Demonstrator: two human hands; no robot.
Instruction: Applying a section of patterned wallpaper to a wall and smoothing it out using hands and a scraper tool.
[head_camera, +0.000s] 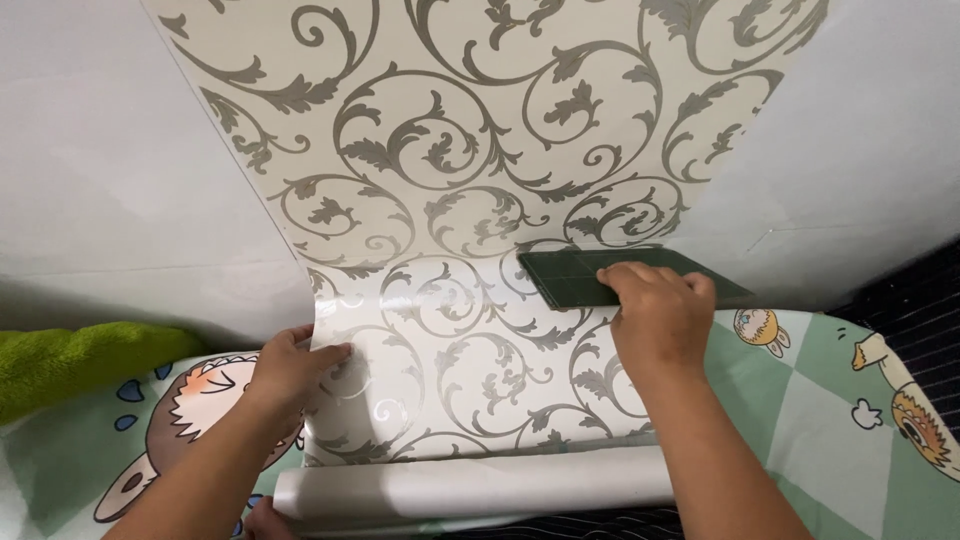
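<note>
Left hand (285, 368): pinches the wallpaper (470, 160) edge — keeping the loose sheet taut.
Right hand (660, 315): grips a green scraper (570, 275) flat — pressing paper to wall (100, 150).
Roll (470, 487): lies below.

Green fuzzy blanket (70, 362) beside cartoon-printed bedsheet (820, 400), white wall (90, 150)

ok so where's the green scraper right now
In the head view, the green scraper lies flat against the patterned wallpaper, right of centre, under the fingers of the right hand.
</note>
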